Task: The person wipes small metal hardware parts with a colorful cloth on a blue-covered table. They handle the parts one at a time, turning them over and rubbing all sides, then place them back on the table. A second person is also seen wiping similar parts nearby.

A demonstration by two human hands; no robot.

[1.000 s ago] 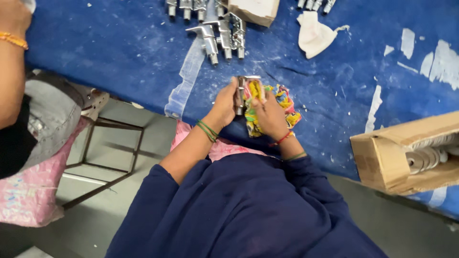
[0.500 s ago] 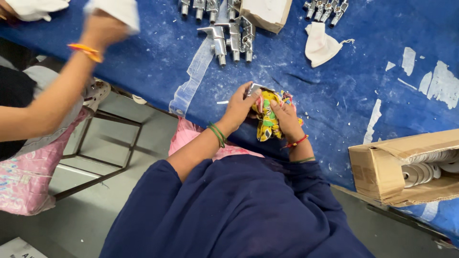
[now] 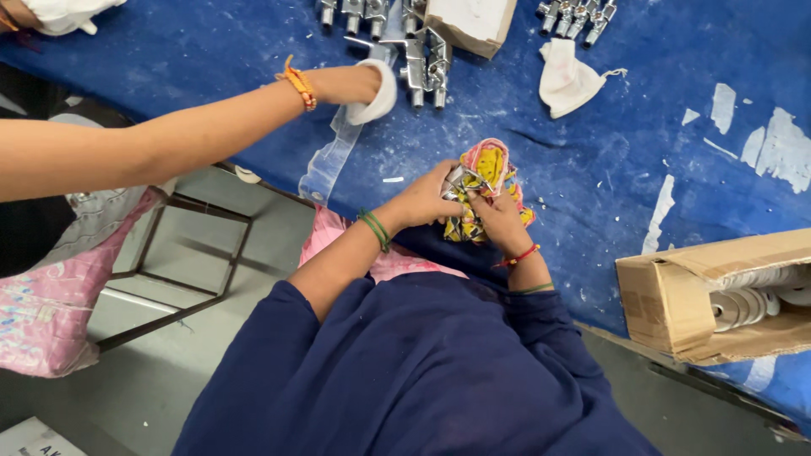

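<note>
A: Blue worktable [image 3: 211, 51], co-worker's arm [image 3: 169, 135] reaching across with a white cloth [image 3: 376, 93]. Where's the piece?

B: Near table edge, at the wearer's chest. Colourful rag [image 3: 490, 173] bunched around a small chrome fitting [image 3: 456, 181].

A: Handling?

B: Rag is soft and floppy; fitting looks hard, dense, slick. Best taken by its body through the cloth.

A: Grip?

B: Left hand [image 3: 422, 203] closed on the fitting, right hand [image 3: 503, 221] closed on the rag just below it; hands touching.

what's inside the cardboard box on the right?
The open cardboard box lies on its side on the blue table. Its mouth shows a row of white rings or rolls. The flaps hide the rest, so the count and anything deeper stay unseen.
</note>
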